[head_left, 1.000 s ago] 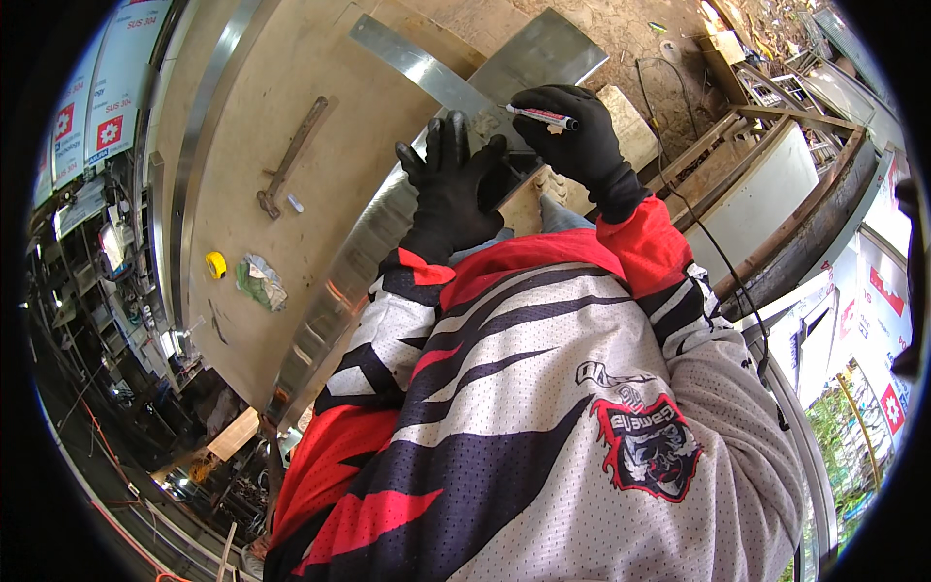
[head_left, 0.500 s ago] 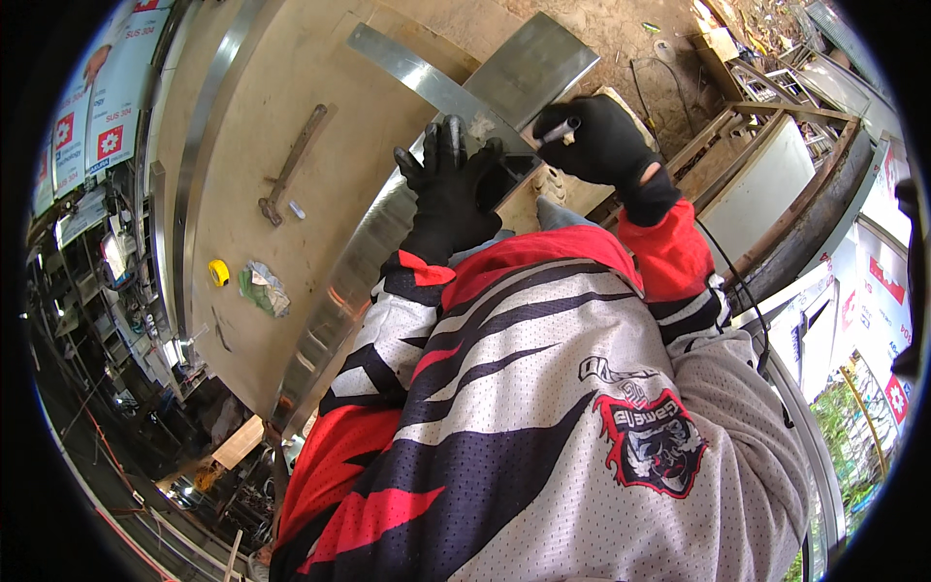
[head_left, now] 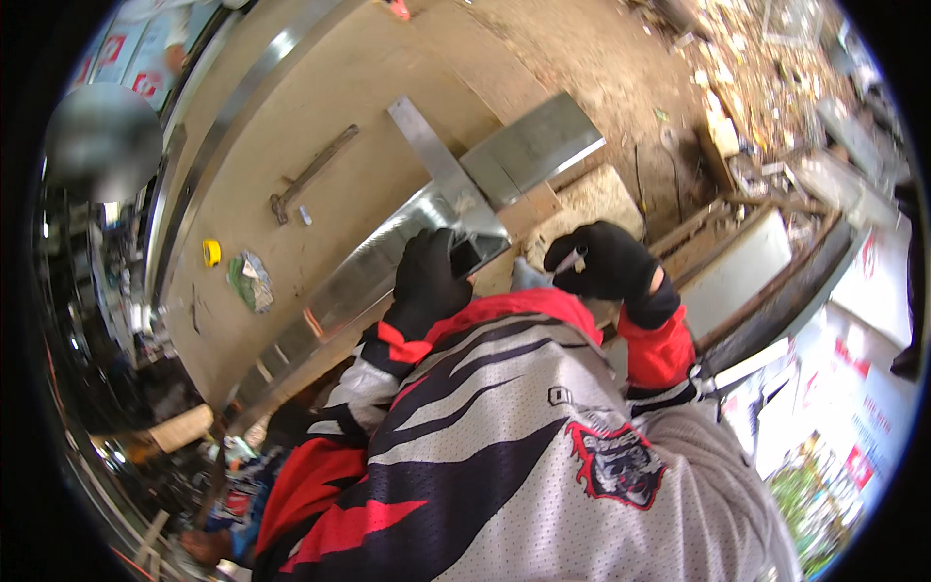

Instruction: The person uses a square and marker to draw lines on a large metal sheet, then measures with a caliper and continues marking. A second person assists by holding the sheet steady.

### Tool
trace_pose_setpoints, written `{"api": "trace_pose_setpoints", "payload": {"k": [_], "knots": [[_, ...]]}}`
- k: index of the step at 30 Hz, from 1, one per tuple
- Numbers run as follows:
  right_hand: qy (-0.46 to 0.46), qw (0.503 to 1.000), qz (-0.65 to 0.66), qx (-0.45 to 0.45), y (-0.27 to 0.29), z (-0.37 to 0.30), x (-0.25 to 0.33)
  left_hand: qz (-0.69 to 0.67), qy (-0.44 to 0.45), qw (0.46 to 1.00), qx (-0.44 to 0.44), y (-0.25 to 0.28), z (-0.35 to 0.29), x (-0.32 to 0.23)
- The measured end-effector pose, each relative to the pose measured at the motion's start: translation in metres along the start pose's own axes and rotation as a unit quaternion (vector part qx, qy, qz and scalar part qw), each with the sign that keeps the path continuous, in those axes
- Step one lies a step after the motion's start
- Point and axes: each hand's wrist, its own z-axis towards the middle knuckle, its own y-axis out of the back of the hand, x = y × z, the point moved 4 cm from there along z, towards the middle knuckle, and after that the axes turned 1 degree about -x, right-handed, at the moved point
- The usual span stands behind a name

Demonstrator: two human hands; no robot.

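A long shiny rectangular metal tube lies slantwise on the table, its open end towards me. My left hand, in a black glove, is closed round the near side of the tube by that end. A flat metal strip crosses the top of the tube's end. Just right of the tube, apart from it, my right hand is closed on a pen-like grey cylinder. Beyond the hands, a wider metal box section lies against the strip.
On the tan table lie a hammer, a small whitish stick, a yellow tape measure and a crumpled cloth. A long metal bar runs along the left. Wooden framing stands at right.
My left hand has gone from lying spread on the metal to gripping the tube's near side. My right hand has drawn back from the tube's end, still holding the cylinder. The view has shifted.
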Motion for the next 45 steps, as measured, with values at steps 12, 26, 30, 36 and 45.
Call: {"api": "trace_pose_setpoints", "payload": {"k": [12, 26, 30, 36, 45], "knots": [[0.037, 0.992, 0.066, 0.103, -0.073, 0.079, 0.083, 0.002, 0.098, 0.955, -0.281, 0.065, -0.175, 0.126], [0.147, 0.946, 0.057, 0.282, -0.379, 0.175, 0.262, -0.1, 0.3, 0.916, -0.245, 0.042, -0.468, 0.311], [0.174, 0.94, -0.007, 0.294, -0.412, 0.176, 0.278, -0.112, 0.324, 0.904, -0.253, 0.05, -0.491, 0.349], [0.141, 0.951, 0.023, 0.276, -0.427, 0.221, 0.276, 0.006, 0.257, 0.947, -0.193, 0.086, -0.476, 0.408], [0.165, 0.957, 0.114, 0.21, -0.444, 0.275, 0.277, 0.115, 0.101, 0.987, -0.049, 0.102, -0.446, 0.449]]}}
